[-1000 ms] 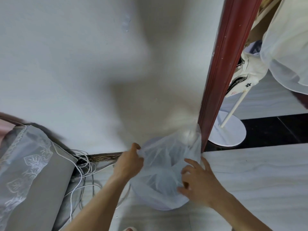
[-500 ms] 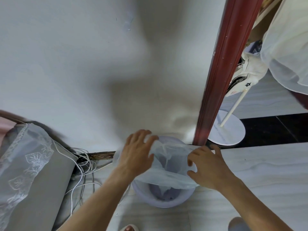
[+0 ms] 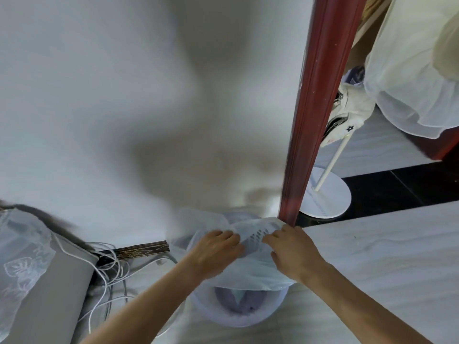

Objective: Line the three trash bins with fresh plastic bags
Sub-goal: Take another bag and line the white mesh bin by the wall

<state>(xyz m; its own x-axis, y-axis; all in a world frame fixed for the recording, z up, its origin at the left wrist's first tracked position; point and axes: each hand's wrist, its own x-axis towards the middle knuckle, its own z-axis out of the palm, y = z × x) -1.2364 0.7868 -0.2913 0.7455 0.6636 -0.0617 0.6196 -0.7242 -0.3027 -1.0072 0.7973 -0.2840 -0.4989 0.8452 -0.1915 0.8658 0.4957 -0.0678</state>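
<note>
A round pale lilac trash bin (image 3: 238, 319) stands on the floor by the wall, right below me. A thin translucent plastic bag (image 3: 250, 271) lies bunched across the bin's mouth and covers its far half. My left hand (image 3: 213, 254) presses on the bag from the left with its fingers curled into the film. My right hand (image 3: 293, 252) grips the bag from the right, close to the left hand. The bin's slotted far wall shows through the plastic between my hands. The near part of the bin's inside is uncovered.
A dark red door frame (image 3: 313, 120) rises just right of the bin. A white round stand base (image 3: 325, 199) with a pole sits behind it. Tangled white cables (image 3: 109, 271) and a grey piece of furniture with a lace cover (image 3: 29, 269) lie at the left.
The bag was held up open above the bin; it has come down over the bin's mouth. Both hands moved in together over the far rim.
</note>
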